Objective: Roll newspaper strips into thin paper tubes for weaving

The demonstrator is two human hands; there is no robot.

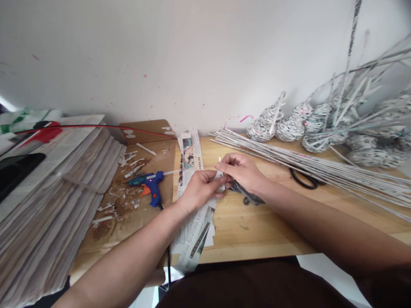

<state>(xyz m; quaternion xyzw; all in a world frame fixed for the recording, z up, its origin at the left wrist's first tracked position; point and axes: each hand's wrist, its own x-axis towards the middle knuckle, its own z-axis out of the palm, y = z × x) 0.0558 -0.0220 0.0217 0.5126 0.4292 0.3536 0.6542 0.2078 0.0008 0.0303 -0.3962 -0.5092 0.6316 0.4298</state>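
The fingers of my left hand (203, 188) are closed in a pinch on a small piece of newspaper (219, 175). Those of my right hand (243, 173) are closed at its upper end, so it seems steadied from both sides; its folding I cannot tell. I hold it above the wooden surface (257, 233), within easy reach of both arms. Beneath my left hand lie newspaper strips (189, 244), probably kept close for taking; a grey cloth (256, 198) lies under my right. Leftward, a glue gun (154, 185) rests on cardboard (133, 229), likely sparing the surface from drips. Rightward, paper rods (285, 159) lie bundled lengthwise, and woven paper shapes (261, 127) sit back by the wall, apart from my hands.
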